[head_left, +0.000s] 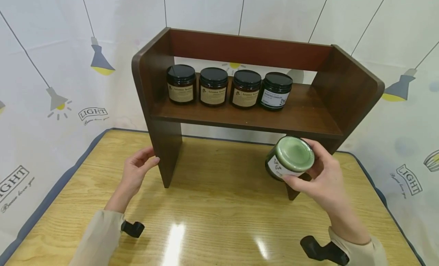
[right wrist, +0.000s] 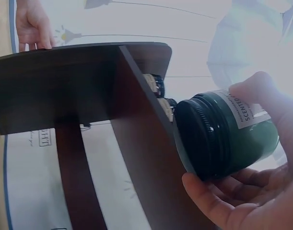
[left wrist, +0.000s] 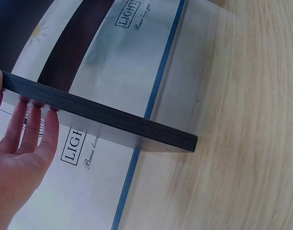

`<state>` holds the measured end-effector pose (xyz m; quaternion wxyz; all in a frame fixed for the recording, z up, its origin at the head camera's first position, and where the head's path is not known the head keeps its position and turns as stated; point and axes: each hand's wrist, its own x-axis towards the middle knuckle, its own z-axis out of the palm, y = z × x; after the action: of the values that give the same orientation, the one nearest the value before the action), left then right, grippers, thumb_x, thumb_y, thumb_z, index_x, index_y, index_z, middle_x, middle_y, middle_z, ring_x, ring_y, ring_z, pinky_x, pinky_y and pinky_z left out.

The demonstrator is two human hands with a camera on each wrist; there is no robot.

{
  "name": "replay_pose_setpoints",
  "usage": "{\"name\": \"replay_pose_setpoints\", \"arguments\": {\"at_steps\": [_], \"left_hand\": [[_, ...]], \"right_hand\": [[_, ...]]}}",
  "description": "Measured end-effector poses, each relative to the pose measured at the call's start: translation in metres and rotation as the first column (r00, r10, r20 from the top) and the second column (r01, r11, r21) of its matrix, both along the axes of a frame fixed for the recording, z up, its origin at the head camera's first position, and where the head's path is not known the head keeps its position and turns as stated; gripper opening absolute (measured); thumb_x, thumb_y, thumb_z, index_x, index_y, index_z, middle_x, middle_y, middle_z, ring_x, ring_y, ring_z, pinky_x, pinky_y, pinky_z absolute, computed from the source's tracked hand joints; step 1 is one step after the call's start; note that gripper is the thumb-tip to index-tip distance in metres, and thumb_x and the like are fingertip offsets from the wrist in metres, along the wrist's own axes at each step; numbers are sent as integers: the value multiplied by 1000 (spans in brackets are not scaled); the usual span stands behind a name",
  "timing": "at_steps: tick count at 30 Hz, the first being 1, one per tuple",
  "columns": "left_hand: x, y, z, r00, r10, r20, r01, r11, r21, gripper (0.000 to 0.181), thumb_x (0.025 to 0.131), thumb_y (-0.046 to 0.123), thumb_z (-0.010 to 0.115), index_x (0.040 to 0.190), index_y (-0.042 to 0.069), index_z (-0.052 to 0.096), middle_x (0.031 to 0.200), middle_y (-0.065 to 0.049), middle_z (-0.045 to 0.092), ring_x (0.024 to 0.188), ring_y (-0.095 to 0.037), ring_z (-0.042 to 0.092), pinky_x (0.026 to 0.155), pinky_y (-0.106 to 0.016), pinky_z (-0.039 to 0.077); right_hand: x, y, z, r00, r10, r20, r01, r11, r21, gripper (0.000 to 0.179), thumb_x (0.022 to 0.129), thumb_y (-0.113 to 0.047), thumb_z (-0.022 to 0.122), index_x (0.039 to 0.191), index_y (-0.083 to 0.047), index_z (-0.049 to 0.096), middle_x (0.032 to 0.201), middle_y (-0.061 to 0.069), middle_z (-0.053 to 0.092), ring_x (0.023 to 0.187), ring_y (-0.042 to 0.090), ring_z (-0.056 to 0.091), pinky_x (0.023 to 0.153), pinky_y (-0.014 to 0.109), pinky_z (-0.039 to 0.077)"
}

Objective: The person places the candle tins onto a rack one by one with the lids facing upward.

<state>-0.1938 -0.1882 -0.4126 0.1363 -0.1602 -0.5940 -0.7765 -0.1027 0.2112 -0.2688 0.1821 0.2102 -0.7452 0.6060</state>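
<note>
My right hand grips a green scented candle jar, fingers and thumb around its sides. It is tilted, its green base towards the head camera; in the right wrist view its black lid points to the shelf. The jar is held just below and in front of the upper board's right part. My left hand pinches the left side panel of the dark wooden shelf, thumb on one face and fingers on the other. Along the board stand three brown jars with beige labels and one white-labelled black jar.
The shelf stands on a light wood table with a dark blue edge. Behind it hangs a white cloth printed with lamps. A rail runs across the shelf's back, and its right side panel rises beside the board.
</note>
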Motion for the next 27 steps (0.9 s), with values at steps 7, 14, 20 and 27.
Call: {"name": "replay_pose_setpoints", "arguments": {"at_steps": [7, 14, 20, 27], "left_hand": [[0, 1, 0, 1000, -2, -3, 2, 1000, 0, 45, 83, -20, 53, 104, 15, 71, 96, 5, 69, 90, -9, 62, 75, -21, 53], [-1, 1, -1, 1000, -6, -12, 6, 1000, 7, 46, 83, -22, 53, 103, 15, 71, 95, 5, 69, 89, -8, 62, 74, -22, 54], [0, 1, 1, 1000, -7, -8, 7, 1000, 11, 44, 83, -21, 54, 103, 14, 71, 95, 4, 69, 89, -9, 62, 74, -22, 54], [2, 1, 1, 1000, 7, 19, -6, 1000, -15, 42, 83, -19, 55, 103, 15, 71, 96, 5, 68, 88, -9, 62, 75, -21, 53]], "right_hand": [[1, 11, 18, 999, -28, -33, 29, 1000, 12, 70, 57, 29, 65, 118, -5, 57, 108, 5, 60, 90, 12, 60, 77, 14, 50], [-4, 21, 35, 998, -6, -62, 2, 998, -63, 67, 60, 30, 61, 119, -3, 57, 109, 8, 61, 92, 15, 59, 80, 15, 50], [-9, 26, 45, 997, 1, -75, -13, 986, -166, 64, 63, 29, 56, 119, 0, 56, 109, 11, 60, 92, 18, 59, 82, 17, 50], [-19, 34, 58, 993, -17, -120, -3, 986, -168, 56, 66, 22, 59, 117, 1, 57, 106, 11, 59, 89, 17, 57, 76, 15, 50]]}}
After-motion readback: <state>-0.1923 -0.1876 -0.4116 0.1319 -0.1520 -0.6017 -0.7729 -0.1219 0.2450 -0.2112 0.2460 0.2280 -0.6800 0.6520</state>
